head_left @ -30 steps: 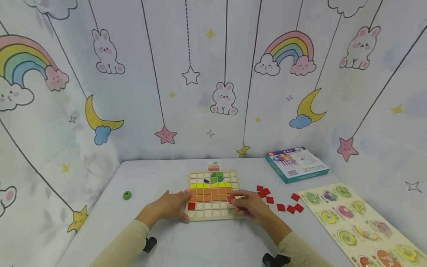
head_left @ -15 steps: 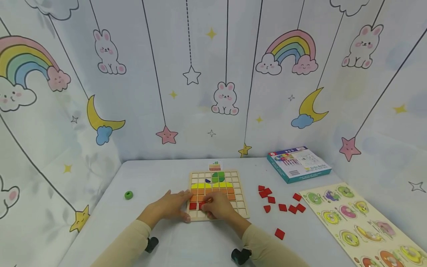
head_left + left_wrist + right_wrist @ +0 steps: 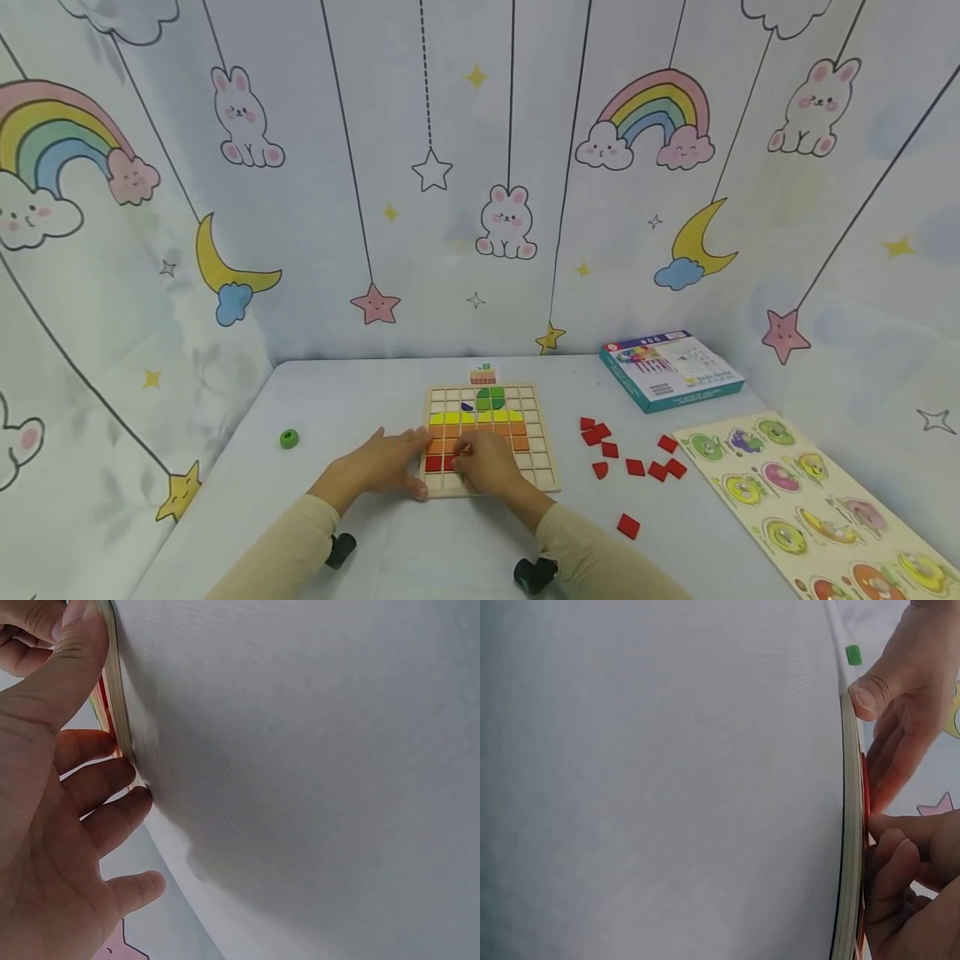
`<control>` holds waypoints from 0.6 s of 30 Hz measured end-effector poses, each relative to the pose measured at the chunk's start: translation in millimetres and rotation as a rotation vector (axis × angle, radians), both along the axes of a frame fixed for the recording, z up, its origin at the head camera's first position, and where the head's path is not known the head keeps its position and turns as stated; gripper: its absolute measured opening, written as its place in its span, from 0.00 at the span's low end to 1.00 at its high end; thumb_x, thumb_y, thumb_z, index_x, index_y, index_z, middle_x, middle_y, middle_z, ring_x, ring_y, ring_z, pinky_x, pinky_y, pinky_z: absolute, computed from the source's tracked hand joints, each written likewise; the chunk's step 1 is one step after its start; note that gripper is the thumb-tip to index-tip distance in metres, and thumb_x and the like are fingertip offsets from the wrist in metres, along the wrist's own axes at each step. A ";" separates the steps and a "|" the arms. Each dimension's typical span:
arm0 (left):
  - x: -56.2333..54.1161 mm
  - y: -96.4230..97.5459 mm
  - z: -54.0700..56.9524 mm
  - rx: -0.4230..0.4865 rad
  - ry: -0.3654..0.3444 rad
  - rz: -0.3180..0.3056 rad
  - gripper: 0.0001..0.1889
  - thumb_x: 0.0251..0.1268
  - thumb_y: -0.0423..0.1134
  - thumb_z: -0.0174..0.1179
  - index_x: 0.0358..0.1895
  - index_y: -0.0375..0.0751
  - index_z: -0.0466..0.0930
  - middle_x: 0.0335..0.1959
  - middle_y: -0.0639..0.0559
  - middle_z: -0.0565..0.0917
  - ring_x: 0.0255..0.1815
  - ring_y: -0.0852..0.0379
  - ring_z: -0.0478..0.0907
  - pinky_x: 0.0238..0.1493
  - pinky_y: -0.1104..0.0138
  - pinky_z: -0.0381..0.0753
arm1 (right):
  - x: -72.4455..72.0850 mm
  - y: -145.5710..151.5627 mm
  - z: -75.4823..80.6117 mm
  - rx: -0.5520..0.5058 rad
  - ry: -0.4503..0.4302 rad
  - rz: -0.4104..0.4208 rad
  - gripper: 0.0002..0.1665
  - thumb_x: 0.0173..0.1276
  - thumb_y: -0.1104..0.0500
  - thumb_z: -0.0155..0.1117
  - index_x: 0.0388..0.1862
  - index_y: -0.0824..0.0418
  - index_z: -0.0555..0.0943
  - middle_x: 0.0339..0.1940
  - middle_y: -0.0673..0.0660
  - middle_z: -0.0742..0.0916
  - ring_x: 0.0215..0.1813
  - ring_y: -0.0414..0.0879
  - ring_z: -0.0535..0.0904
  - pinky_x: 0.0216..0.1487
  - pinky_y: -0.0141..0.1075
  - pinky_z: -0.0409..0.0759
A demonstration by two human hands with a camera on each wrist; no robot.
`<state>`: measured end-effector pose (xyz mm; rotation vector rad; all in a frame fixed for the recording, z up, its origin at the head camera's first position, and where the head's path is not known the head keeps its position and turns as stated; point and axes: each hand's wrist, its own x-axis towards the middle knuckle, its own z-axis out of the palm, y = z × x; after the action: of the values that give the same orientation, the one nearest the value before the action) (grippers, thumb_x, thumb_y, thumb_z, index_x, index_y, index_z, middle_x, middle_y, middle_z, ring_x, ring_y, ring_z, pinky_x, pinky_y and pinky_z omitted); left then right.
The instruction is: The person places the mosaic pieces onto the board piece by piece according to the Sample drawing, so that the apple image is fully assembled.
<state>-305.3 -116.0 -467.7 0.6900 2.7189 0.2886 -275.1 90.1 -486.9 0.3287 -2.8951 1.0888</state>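
A wooden grid board (image 3: 542, 460) lies flat on the white table, with green, yellow and orange pieces in its upper cells. My left hand (image 3: 375, 465) rests along the board's left edge, fingers stretched over the rim and thumb at the near corner. Low on the left of the grid, one red square tile (image 3: 432, 463) sits in its cell. Right beside it is a second red tile (image 3: 450, 463), where my right hand (image 3: 491, 467) has its curled fingertips. In the right wrist view the index fingertip (image 3: 881, 823) is at the red tile, just above the board.
Several loose red pieces (image 3: 635, 467) are scattered right of the board, with a single red tile (image 3: 628, 526) nearer. A small picture card (image 3: 483, 373) is behind the board. Farther right are a teal-sided box (image 3: 672, 371) and a fruit-picture sheet (image 3: 783, 477). A green bead (image 3: 288, 438) stands left.
My right hand has carried a red tile leftward across the board to the cell beside the first red tile, where it now lies lower. My left hand has stayed at the edge.
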 end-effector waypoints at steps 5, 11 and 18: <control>-0.8 1.3 1.3 0.003 0.005 -0.017 0.52 0.48 0.66 0.74 0.78 0.51 0.65 0.78 0.48 0.68 0.80 0.49 0.61 0.78 0.36 0.49 | -2.4 25.4 6.2 -0.205 -0.114 -0.032 0.09 0.68 0.60 0.70 0.45 0.60 0.86 0.33 0.50 0.83 0.32 0.44 0.77 0.30 0.35 0.76; 1.4 2.5 2.1 0.009 0.011 -0.003 0.52 0.49 0.63 0.76 0.78 0.51 0.65 0.77 0.47 0.68 0.80 0.48 0.60 0.78 0.36 0.47 | -17.2 113.3 21.3 -0.558 -0.266 -0.239 0.22 0.72 0.55 0.68 0.61 0.61 0.82 0.39 0.55 0.83 0.30 0.47 0.76 0.28 0.33 0.74; 4.8 1.6 1.4 0.012 0.009 0.000 0.52 0.48 0.62 0.76 0.77 0.49 0.66 0.77 0.46 0.68 0.80 0.47 0.61 0.78 0.36 0.47 | -16.6 220.4 22.8 -0.711 -0.386 -0.424 0.30 0.77 0.57 0.62 0.75 0.61 0.70 0.35 0.54 0.81 0.27 0.41 0.69 0.23 0.28 0.66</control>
<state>-300.5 -114.4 -466.4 0.6964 2.7280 0.3025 -291.6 310.5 -464.1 -0.5402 -2.4028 2.1121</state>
